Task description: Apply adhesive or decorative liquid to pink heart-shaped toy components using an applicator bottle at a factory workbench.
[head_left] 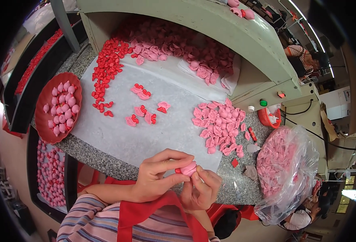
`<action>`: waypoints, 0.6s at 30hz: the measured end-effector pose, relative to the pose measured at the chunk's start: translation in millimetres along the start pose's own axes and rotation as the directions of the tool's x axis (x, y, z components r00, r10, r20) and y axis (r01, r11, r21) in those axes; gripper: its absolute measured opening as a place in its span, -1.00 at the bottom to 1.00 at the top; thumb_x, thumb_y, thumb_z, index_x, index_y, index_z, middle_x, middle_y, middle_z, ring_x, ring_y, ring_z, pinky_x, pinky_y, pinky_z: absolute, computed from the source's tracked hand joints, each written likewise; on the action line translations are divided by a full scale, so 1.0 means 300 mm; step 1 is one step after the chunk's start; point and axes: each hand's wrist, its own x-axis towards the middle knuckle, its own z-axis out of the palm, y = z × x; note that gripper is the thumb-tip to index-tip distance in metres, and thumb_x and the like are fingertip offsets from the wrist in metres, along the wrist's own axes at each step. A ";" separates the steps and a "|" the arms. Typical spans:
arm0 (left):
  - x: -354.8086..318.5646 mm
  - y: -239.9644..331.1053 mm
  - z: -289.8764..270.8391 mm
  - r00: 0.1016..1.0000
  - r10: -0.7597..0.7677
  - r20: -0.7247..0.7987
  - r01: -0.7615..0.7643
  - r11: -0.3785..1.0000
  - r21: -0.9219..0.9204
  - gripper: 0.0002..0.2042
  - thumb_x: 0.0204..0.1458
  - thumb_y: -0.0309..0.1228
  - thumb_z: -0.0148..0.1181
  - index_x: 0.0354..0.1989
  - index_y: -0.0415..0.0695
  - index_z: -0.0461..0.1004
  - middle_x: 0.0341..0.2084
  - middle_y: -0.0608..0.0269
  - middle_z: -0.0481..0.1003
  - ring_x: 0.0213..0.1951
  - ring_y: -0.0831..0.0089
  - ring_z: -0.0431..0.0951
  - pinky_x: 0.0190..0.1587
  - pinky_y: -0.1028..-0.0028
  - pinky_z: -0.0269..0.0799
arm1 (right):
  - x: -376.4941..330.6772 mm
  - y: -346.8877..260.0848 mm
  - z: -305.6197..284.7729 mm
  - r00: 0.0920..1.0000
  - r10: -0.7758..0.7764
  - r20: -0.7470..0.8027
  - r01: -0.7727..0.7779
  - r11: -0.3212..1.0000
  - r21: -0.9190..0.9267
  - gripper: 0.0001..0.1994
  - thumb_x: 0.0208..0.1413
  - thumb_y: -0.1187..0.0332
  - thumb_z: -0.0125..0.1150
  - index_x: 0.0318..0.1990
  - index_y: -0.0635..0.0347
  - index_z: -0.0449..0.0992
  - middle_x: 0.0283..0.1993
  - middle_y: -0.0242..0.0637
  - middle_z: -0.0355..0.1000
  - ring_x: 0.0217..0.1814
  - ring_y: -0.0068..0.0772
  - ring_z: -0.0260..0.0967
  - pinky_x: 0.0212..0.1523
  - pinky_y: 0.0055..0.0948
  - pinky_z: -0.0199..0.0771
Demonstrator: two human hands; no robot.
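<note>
Close in front of my body, above the near edge of the white paper, both hands meet on one small rounded pink plastic piece (189,168) with a red part (178,171) at its left end. The thumb and fingers of my left hand (157,173) pinch it from the left. My right hand (202,186) grips its right side with fingertips and thumb. Beyond the hands, several pink shells with red parts (140,92) lie on the paper (162,125). To the right is a heap of loose pink shells (222,121); red parts (105,68) are strewn at the far left.
A scalloped red bowl (45,131) of round pink pieces stands at left. A grey-green housing (178,12) arches over more pieces at the back. At right are a clear bag of pink shells (276,161), a white bottle (253,148) and a red basket (262,117).
</note>
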 end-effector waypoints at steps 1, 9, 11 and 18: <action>0.001 -0.001 0.000 1.000 0.009 -0.004 -0.009 1.000 0.001 -0.64 -0.22 -0.65 0.23 -0.14 -0.28 0.44 -0.18 0.02 0.40 -0.16 0.37 0.44 -0.17 0.52 0.39 | -0.001 0.001 0.001 1.000 0.001 -0.007 -0.001 1.000 0.004 -0.71 -0.24 0.66 0.25 -0.28 0.22 0.44 -0.24 -0.20 0.39 -0.35 -0.27 0.34 -0.40 -0.51 0.39; 0.000 0.000 0.004 0.999 0.043 0.000 -0.043 0.999 0.002 -0.67 -0.21 -0.64 0.22 -0.18 -0.28 0.45 -0.19 0.00 0.41 -0.17 0.34 0.46 -0.17 0.49 0.40 | 0.008 -0.002 -0.001 0.999 -0.028 -0.023 0.028 1.000 0.012 -0.72 -0.24 0.66 0.25 -0.29 0.24 0.44 -0.24 -0.18 0.39 -0.39 -0.27 0.37 -0.44 -0.53 0.41; -0.001 -0.002 0.005 0.999 0.049 -0.003 -0.050 0.999 -0.015 -0.68 -0.21 -0.64 0.22 -0.18 -0.27 0.45 -0.19 -0.01 0.41 -0.17 0.33 0.46 -0.17 0.49 0.40 | 0.006 -0.002 0.000 0.999 -0.037 -0.030 0.037 0.999 0.007 -0.73 -0.24 0.66 0.25 -0.29 0.25 0.43 -0.24 -0.17 0.38 -0.41 -0.27 0.37 -0.46 -0.53 0.41; -0.002 0.002 0.003 0.998 0.067 -0.003 -0.067 0.998 0.007 -0.68 -0.21 -0.65 0.22 -0.19 -0.27 0.46 -0.18 0.01 0.41 -0.17 0.34 0.46 -0.17 0.50 0.40 | 0.001 0.003 -0.004 0.998 -0.057 -0.022 0.058 0.998 0.013 -0.74 -0.23 0.65 0.25 -0.30 0.25 0.44 -0.24 -0.15 0.37 -0.42 -0.25 0.39 -0.48 -0.50 0.45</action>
